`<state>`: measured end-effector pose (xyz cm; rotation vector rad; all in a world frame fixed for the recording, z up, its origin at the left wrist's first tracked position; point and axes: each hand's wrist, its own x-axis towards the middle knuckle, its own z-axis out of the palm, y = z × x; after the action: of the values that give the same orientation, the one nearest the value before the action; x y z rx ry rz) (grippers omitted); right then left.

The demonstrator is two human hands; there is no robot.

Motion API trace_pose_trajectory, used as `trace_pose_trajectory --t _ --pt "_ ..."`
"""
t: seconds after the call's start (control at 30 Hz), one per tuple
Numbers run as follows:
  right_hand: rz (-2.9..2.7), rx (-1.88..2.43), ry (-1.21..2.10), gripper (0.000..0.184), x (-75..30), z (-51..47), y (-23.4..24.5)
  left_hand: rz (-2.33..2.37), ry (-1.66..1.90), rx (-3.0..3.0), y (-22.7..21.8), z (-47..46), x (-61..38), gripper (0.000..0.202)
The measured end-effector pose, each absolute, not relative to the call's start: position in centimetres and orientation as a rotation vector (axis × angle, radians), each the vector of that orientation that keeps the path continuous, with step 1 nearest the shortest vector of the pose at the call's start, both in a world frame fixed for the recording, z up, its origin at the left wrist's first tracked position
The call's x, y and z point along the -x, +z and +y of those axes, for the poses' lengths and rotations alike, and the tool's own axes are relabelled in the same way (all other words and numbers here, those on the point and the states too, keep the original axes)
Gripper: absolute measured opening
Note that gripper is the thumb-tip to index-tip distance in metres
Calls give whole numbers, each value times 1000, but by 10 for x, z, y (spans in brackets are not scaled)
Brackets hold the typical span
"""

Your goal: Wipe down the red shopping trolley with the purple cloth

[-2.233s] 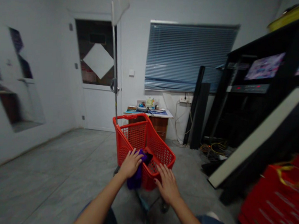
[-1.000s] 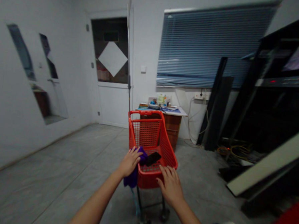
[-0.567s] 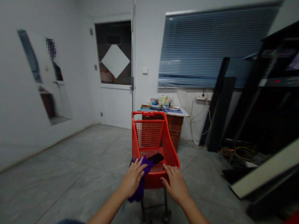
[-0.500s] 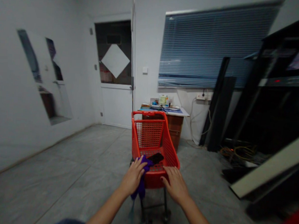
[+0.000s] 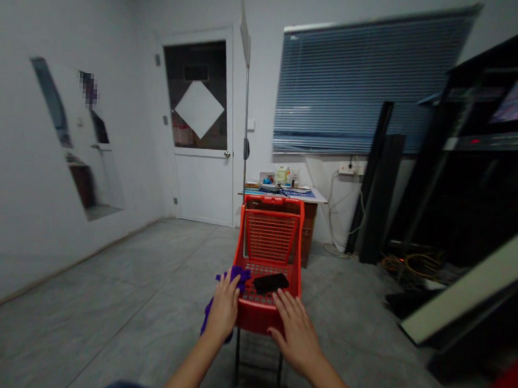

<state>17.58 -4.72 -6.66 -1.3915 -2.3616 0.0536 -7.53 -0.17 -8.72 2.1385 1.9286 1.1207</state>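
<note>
A small red shopping cart (image 5: 263, 320) stands right in front of me, with its low end nearest. My left hand (image 5: 225, 305) lies over the cart's near left corner. Its fingers are stretched out on a purple cloth (image 5: 241, 274), part of which hangs down outside the rim. My right hand (image 5: 297, 332) is at the near right corner, fingers extended and nothing in them. A black phone-like slab (image 5: 270, 283) lies in the basket, just beyond my right fingertips.
A thin pole (image 5: 246, 112) carrying a panel rises behind the cart's left side. Beyond are a cluttered desk (image 5: 319, 198) and a closed white door (image 5: 202, 185). Dark panels (image 5: 378, 194), cables (image 5: 424, 265) and a leaning pale board (image 5: 462, 291) stand right. A mirror (image 5: 81, 144) is on the left wall.
The cart has swung round, its far end moving right and its near end left, so it now faces me squarely. My left hand and the purple cloth have shifted left with it.
</note>
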Motion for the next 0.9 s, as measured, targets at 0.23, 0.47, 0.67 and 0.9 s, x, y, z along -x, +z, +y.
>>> trace_pose_trajectory --t 0.23,0.47,0.67,0.9 --pt "-2381 1416 68 68 -177 -39 -65 2123 1137 -2339 -110 -60 4 52" --pt "-2358 1446 44 65 -199 -26 -62 2306 980 -2283 -80 -30 42 44" --pt "-2297 1458 48 67 -176 -26 -67 2268 1007 -2272 -89 -29 0 45" --pt "-2248 1483 -27 63 -179 -29 -66 2161 950 -2458 -77 -26 16 40"
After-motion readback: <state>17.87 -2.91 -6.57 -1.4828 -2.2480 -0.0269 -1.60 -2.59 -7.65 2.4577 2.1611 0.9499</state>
